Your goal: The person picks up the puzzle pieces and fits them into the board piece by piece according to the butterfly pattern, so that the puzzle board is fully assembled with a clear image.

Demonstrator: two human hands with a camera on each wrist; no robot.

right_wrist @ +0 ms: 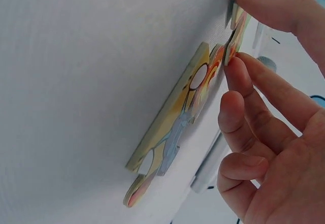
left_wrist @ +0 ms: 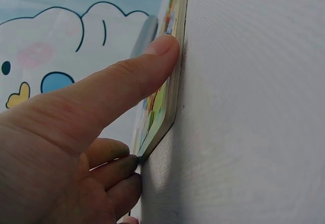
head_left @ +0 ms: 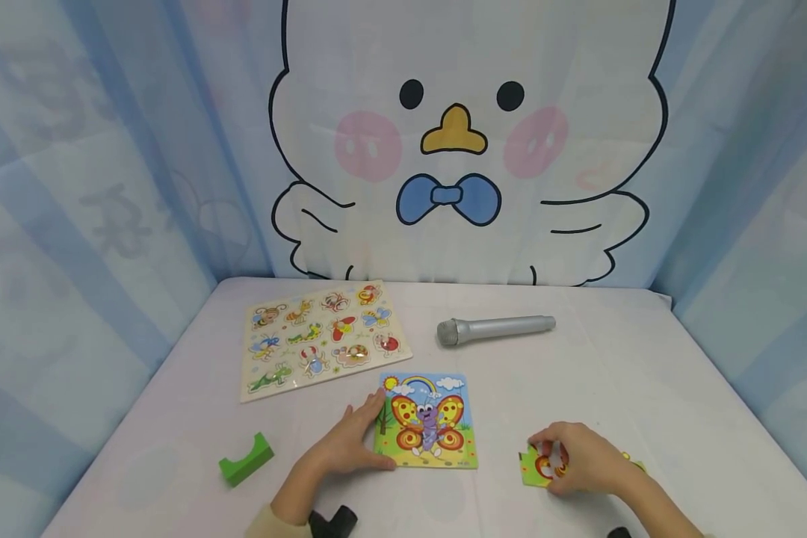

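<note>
The right hand (head_left: pixel 581 459) has its grip clamped on a piece (head_left: pixel 534 469) over the tabletop (head_left: pixel 645 388), to the right of the butterfly board (head_left: pixel 428 421) and apart from it. Nearer the board, the left hand (head_left: pixel 350 444) touches its left side, thumb and fingers spread.

My right hand (head_left: pixel 581 459) hides part of the puzzle piece (head_left: pixel 534 468) I pinch, and in the head view most of the other puzzle pieces (right_wrist: pixel 172 117). My left hand (head_left: pixel 350 442) covers bits of the butterfly puzzle's (head_left: pixel 437 448) left edge; corner print too tiny to read. Cartoon bird (head_left: pixel 457 246): head cut off on top.
</note>
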